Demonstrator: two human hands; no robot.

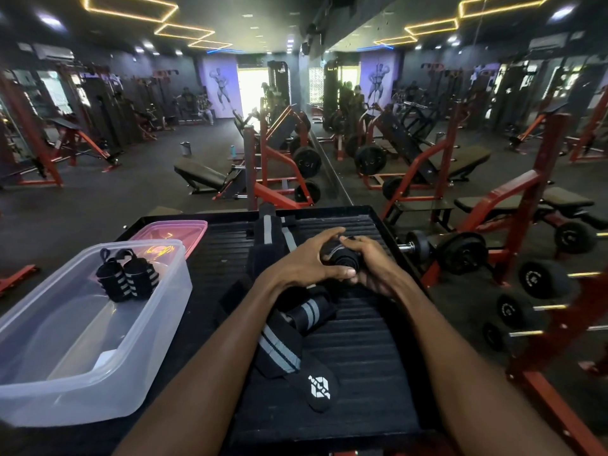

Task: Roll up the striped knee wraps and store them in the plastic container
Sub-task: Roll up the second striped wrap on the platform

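Note:
My left hand (306, 258) and my right hand (368, 261) both grip a rolled black knee wrap (342, 255) above the black ribbed platform (362, 340). Two rolled black wraps with grey stripes (126, 274) stand side by side in the far end of the clear plastic container (42, 383) at the left. Under my left forearm lies an unrolled striped wrap (283, 350), its white-logo end toward me. Another loose striped wrap (268, 232) stretches away toward the platform's far edge.
A pink lid (194, 230) lies behind the container. To the right stands a red rack with several black dumbbells (539, 278). Red and black gym machines, benches and weight plates fill the floor beyond, with a mirror wall at the right.

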